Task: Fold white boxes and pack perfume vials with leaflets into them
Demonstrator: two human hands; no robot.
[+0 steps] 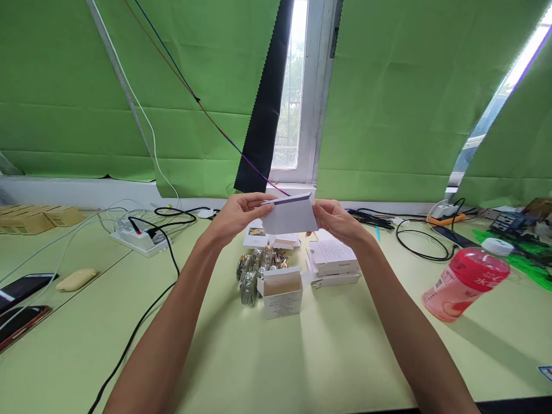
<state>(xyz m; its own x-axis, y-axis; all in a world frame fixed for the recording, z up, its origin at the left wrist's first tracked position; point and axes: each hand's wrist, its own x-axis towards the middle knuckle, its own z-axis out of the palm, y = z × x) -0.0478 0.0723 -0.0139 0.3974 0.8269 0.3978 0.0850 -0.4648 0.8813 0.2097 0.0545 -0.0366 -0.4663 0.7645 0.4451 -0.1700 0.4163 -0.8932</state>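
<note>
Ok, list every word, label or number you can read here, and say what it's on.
Pink bottle: white characters on its red label, too blurred to read.
Flat white boxes: fine print, too small to read.
Open white box: small print on its front, unreadable.
Folded card held in both hands: no print visible.

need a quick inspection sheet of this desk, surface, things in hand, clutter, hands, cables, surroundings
surface: pale green table, shadowed near the arms.
things in hand: flat white carton held up above the table; open white box upright below it, small glass bottles clustered at its left, stack of flat cartons behind it.
clutter: pink bottle leaning at right; two phones and a beige bar at left; brown boxes far left.
hands: left hand grips the carton's left edge, right hand its right edge.
cables: power strip with white and black leads; black cable looped at right.
surroundings: green cloth over the wall, window between.
</note>
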